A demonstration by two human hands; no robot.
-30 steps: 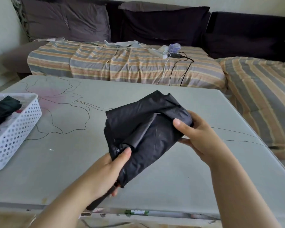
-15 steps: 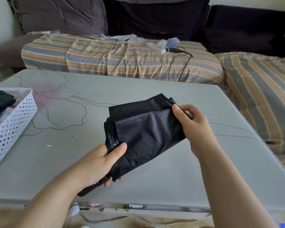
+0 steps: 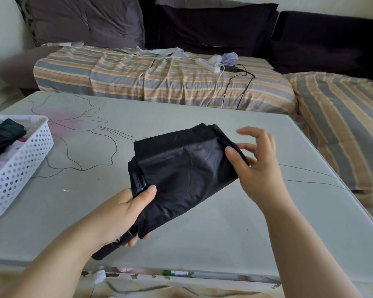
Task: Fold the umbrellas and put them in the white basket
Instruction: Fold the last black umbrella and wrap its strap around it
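One collapsed black fabric umbrella point(image 3: 181, 177), head view only: held above the pale grey table with a printed flower outline point(image 3: 202, 233), canopy bunched in loose shiny folds, dark handle end poking out below the left hand point(image 3: 119, 214). Left hand wraps the lower canopy and shaft, thumb pressed on the cloth. Right hand point(image 3: 256, 166) pins the upper edge with its thumb, the other fingers spread and lifted off. Handling, by judgement: light; cloth thin, slick, limp and prone to spring apart; ribs and shaft stiff beneath. Best hold: round the shaft near the handle, other hand gathering the canopy edge. White perforated plastic basket point(image 3: 19, 168) stands at the table's left edge, well apart, already holding dark items
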